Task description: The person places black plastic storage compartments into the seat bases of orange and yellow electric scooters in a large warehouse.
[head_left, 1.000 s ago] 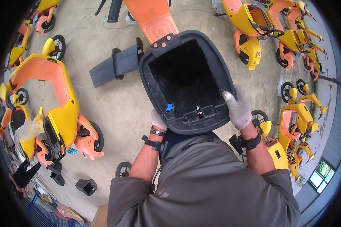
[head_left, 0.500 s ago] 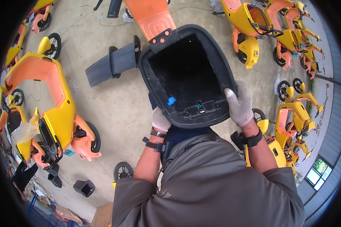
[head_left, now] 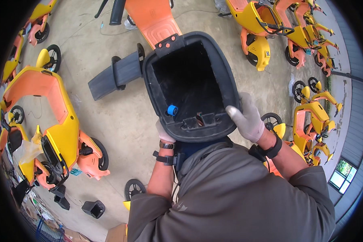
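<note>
In front of me is a black tub-like scooter compartment point(head_left: 191, 129), with a dark hollow inside and a broad rim. A hinge plate with orange bolts joins its far edge to an orange scooter body point(head_left: 151, 16). Inside, near the close left corner, sits a small round blue part point(head_left: 172, 110). A slotted latch area point(head_left: 199, 119) lies along the near rim. My right hand point(head_left: 247, 118), in a white glove, grips the right rim, thumb on top. My gloved left hand point(head_left: 164, 131) is against the near left underside, its fingers hidden by the compartment.
A long dark grey scooter part point(head_left: 109, 80) stands just left of the compartment. Yellow and orange scooters point(head_left: 60, 117) line the left, others point(head_left: 258, 24) the far right. Black bins point(head_left: 93, 209) lie on the concrete floor at lower left. A cardboard box point(head_left: 117, 233) is at the bottom.
The compartment appears slightly lower and further left, with both hands still at it. The blue part now shows its round face. A green and white spot in the latch slot no longer shows.
</note>
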A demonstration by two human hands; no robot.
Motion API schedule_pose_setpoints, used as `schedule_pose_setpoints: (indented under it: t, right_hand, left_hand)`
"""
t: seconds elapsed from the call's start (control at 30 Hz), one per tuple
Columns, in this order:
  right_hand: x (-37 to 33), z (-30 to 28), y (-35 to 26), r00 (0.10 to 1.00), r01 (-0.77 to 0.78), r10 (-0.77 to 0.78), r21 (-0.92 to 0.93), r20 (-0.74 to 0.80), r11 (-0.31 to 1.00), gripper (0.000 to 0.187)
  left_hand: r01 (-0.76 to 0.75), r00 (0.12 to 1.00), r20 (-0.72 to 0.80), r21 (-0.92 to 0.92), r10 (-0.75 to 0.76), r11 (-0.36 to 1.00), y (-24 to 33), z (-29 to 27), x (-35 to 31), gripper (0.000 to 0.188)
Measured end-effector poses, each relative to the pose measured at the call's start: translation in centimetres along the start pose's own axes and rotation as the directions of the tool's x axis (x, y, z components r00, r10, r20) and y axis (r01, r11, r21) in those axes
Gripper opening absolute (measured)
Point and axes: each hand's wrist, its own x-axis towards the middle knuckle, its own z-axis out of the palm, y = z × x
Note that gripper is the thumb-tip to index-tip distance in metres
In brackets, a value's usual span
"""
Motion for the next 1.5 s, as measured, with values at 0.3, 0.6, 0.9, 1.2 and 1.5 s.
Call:
schedule_pose_setpoints:
  t: [0.3,0.6,0.9,1.2,1.5]
  right_hand:
    - [0.8,0.2,-0.3,0.999,-0.054,0.054,-0.019,0.007,0.998,0.047]
    - [2.5,-1.7,0.4,0.986,-0.146,0.136,0.115,0.094,0.982,0.041]
    - [2.6,-1.4,1.3,0.986,-0.149,0.127,0.226,0.107,0.963,0.041]
    - [3.8,-4.3,4.7,0.979,-0.086,0.057,0.144,0.195,0.986,0.046]
    - [2.1,-2.3,6.6,0.967,-0.227,0.168,0.341,0.194,0.912,0.049]
  left_hand:
    - [0.014,0.999,-0.039,-0.311,-0.028,0.95,-3.9,1.5,-2.8,0.032]
    - [-0.242,0.961,-0.078,0.218,0.264,0.945,1.6,0.6,-0.9,0.03]
    - [0.463,0.857,0.399,-0.874,-0.325,0.149,3.5,-0.4,1.1,0.014]
    - [0.448,0.894,0.404,-0.824,-0.194,0.346,1.7,0.9,0.0,0.016]
    - [0.487,0.873,0.406,-0.73,-0.268,0.48,1.6,0.7,0.8,0.024]
